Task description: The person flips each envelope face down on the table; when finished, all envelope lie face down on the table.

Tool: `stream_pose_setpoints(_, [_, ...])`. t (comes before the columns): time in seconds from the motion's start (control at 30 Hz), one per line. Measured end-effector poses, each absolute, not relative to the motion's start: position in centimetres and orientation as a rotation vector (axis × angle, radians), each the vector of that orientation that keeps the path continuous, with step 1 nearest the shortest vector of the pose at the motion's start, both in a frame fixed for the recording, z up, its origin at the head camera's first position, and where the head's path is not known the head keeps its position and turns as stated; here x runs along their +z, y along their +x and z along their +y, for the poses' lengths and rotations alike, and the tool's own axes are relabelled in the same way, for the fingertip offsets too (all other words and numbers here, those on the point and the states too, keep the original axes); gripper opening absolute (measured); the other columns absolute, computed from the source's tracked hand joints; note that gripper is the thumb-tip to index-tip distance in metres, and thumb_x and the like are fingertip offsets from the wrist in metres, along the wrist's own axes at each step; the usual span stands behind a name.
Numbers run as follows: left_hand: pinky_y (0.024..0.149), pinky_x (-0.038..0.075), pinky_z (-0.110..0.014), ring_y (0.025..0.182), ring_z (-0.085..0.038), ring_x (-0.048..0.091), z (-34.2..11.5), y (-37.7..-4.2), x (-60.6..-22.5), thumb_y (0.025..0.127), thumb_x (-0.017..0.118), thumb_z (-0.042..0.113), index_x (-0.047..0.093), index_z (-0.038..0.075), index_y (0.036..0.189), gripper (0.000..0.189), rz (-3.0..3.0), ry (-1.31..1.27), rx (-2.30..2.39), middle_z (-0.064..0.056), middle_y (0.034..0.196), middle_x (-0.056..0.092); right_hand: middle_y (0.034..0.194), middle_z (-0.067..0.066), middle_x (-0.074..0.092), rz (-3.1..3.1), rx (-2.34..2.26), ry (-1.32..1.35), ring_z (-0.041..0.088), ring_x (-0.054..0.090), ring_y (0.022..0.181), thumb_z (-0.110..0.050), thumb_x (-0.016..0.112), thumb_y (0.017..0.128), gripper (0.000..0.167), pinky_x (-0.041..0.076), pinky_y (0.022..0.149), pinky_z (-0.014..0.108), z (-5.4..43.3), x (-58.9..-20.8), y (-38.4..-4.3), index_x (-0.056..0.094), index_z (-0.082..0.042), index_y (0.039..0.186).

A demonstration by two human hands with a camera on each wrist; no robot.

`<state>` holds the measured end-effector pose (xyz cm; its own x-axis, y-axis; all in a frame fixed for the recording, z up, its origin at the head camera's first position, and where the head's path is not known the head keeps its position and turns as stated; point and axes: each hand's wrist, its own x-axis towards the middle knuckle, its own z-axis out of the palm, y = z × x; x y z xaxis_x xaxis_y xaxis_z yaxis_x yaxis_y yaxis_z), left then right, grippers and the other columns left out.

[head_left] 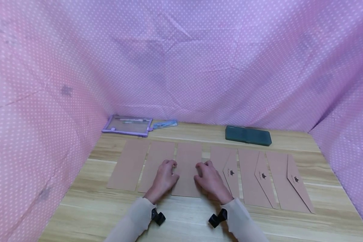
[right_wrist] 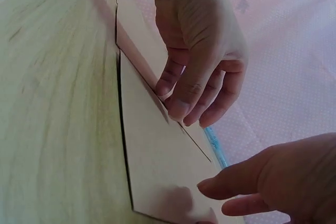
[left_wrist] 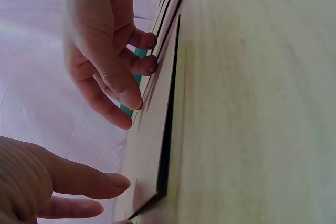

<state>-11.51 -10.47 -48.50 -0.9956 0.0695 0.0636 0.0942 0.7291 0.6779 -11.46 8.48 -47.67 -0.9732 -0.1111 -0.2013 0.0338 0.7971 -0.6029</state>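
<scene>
Brown envelope (head_left: 188, 181), plain face up, lies flat between my two hands, and from my seat at the feed I'd judge the step as squaring it in its row on the table (head_left: 187, 218). To do that well, I'd keep the fingers soft, nudge both long edges evenly, and slide rather than pinch, so the paper neither buckles nor rides over its neighbours. My left hand (head_left: 164, 178) grasps nothing, thumb and fingers loosely bent beside the left edge; my right hand (head_left: 211, 179) mirrors it at the right edge, likewise released. Whether any fingertip touches paper, I can't tell. Both forearms reach in from the near side, angled toward each other. Partly under and beyond my left hand, on its outer side, lie two more plain envelopes (head_left: 128, 164); partly under and past my right, three flapped envelopes (head_left: 251, 178) fan away. Farther ahead of the left hand sit a purple pouch (head_left: 110, 130) and a blue packet (head_left: 165, 124); ahead and right of the other, a green case (head_left: 248, 135).
</scene>
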Motion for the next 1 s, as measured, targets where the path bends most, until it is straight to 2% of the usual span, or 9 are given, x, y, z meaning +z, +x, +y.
stream_pose_setpoints(0.13, [0.082,0.057,-0.044,0.091,-0.029,0.064,-10.4,-11.4,-48.1,0.074,0.079,0.002,0.067,-0.001,0.11,0.037,-2.864,-0.144,-1.095,-0.02,0.111,0.066,0.129,0.015,0.057,2.754,-0.975,-0.088,0.024,0.058,0.096,-0.021,0.072,0.088,0.045,0.056,0.088,0.045,9.0,-47.4,-11.3,0.062,-0.011,0.131])
stream_pose_setpoints(0.27, [0.085,0.058,-0.045,0.097,-0.031,0.066,-10.1,-11.5,-47.5,0.077,0.079,0.006,0.067,0.0,0.112,0.037,-2.824,-0.144,-1.109,-0.02,0.111,0.067,0.135,0.016,0.057,2.743,-1.073,-0.138,0.027,0.063,0.107,-0.02,0.072,0.09,0.043,0.055,0.095,0.05,10.0,-47.0,-11.0,0.062,-0.011,0.131])
stream_pose_setpoints(0.5, [0.083,0.057,-0.044,0.097,-0.03,0.065,-9.4,-12.0,-46.9,0.081,0.075,0.006,0.066,-0.002,0.118,0.039,-2.769,-0.187,-1.37,-0.021,0.114,0.069,0.136,0.015,0.058,2.767,-1.19,-0.229,0.017,0.064,0.09,-0.016,0.071,0.091,0.04,0.059,0.082,0.038,12.2,-46.4,-10.8,0.063,-0.009,0.129])
stream_pose_setpoints(0.8, [0.094,0.056,-0.048,0.11,-0.038,0.065,-7.6,-12.6,-46.9,0.085,0.073,0.008,0.06,-0.004,0.127,0.045,-2.725,-0.221,-1.79,-0.026,0.125,0.064,0.133,0.019,0.058,2.852,-1.212,-0.335,0.027,0.063,0.099,-0.012,0.072,0.09,0.04,0.056,0.079,0.035,16.1,-46.6,-10.9,0.062,-0.004,0.129])
stream_pose_setpoints(0.87, [0.096,0.056,-0.048,0.111,-0.04,0.065,-7.1,-12.6,-47.0,0.084,0.073,0.007,0.059,-0.005,0.127,0.047,-2.716,-0.263,-1.828,-0.027,0.126,0.063,0.133,0.02,0.058,2.879,-1.223,-0.348,0.03,0.062,0.1,-0.011,0.072,0.09,0.04,0.056,0.08,0.038,17.0,-46.7,-10.8,0.062,-0.002,0.128])
stream_pose_setpoints(1.0, [0.098,0.055,-0.047,0.115,-0.041,0.064,-6.0,-12.5,-47.1,0.083,0.072,0.007,0.057,-0.005,0.128,0.049,-2.717,-0.302,-1.899,-0.028,0.13,0.06,0.133,0.022,0.058,2.939,-1.208,-0.368,0.036,0.064,0.108,-0.01,0.072,0.09,0.039,0.057,0.088,0.049,18.5,-47.0,-10.7,0.063,0.0,0.127])
